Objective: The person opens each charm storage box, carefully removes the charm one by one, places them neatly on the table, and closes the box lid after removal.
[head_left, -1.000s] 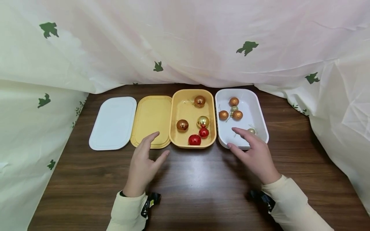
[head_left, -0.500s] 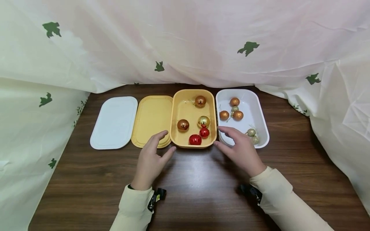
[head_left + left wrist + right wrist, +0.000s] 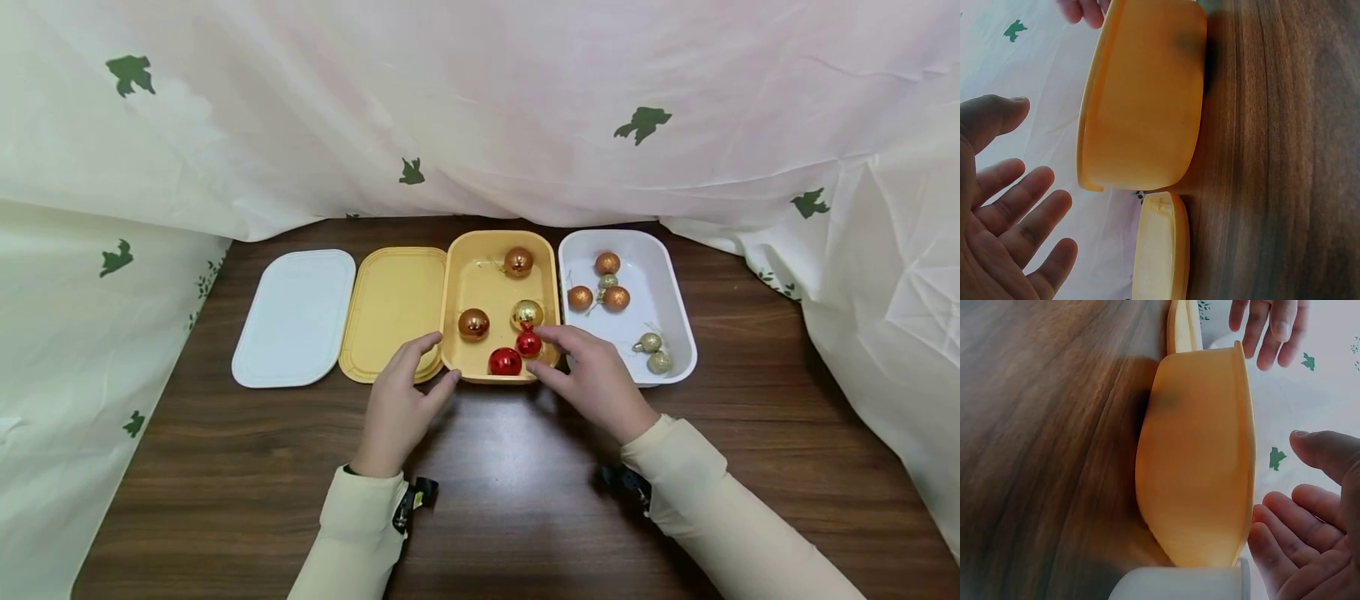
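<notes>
A yellow box point(image 3: 487, 287) holds shiny Christmas baubles: two copper ones point(image 3: 473, 324), a gold one point(image 3: 527, 314) and two red ones point(image 3: 505, 362). At its front left corner my left hand point(image 3: 397, 408) hovers with thumb and fingers spread apart, holding nothing. My right hand point(image 3: 596, 379) reaches over the front right corner, its fingertips overlapping the small red bauble point(image 3: 528, 343) in the head view. Thumb and fingers of that hand stand wide apart. In the right wrist view the right hand's fingers point(image 3: 1285, 537) are relaxed beside the yellow box's rim point(image 3: 1247, 456).
Right of the yellow box stands a white box point(image 3: 652, 292) with several glittery copper and pale gold baubles. To the left lie a yellow lid point(image 3: 397, 308) and a white lid point(image 3: 296, 321) on the dark wooden table point(image 3: 495, 500). A patterned white cloth point(image 3: 480, 100) hangs behind.
My right hand has moved left from over the white box to the yellow box, uncovering the pale gold baubles. My left hand has shifted right towards the yellow box. The baubles stay put.
</notes>
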The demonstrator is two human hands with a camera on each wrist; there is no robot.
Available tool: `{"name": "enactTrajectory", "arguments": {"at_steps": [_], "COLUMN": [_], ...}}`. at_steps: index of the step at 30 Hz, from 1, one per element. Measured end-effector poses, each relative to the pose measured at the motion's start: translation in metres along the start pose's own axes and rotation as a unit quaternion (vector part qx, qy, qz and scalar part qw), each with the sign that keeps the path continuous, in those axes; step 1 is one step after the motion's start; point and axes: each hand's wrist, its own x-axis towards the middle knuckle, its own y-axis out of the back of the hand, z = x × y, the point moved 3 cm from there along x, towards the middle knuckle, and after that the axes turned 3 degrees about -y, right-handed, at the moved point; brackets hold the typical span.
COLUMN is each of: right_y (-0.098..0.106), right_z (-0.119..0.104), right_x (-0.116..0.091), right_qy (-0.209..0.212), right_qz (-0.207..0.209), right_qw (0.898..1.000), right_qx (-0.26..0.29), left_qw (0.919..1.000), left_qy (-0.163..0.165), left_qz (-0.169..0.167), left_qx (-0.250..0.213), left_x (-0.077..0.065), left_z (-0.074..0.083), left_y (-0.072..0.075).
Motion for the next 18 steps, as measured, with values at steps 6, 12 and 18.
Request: {"name": "enactTrajectory", "arguments": {"at_steps": [6,12,18], "right_y": [-0.007,-0.016,-0.023], "right_z": [-0.007,-0.007,-0.009], "right_x": [0.011,0.021,0.03], "right_qy": [-0.009,-0.008,-0.026], "right_qz": [-0.037,-0.065,-0.111], "right_qw": [0.999,0.998,0.992], "right_qx": [-0.006,-0.021,-0.044], "left_qw": [1.0,0.9999,0.9995], "left_qy": [0.003,0.011,0.032], "left_qz": [-0.004,-0.005,-0.005], "left_qx": [0.008,0.01,0.004], "left_x": [0.005,0.008,0.008], "left_z": [0.0,-0.002,-0.005], "left_y": [-0.004,-0.007,-0.009]}}
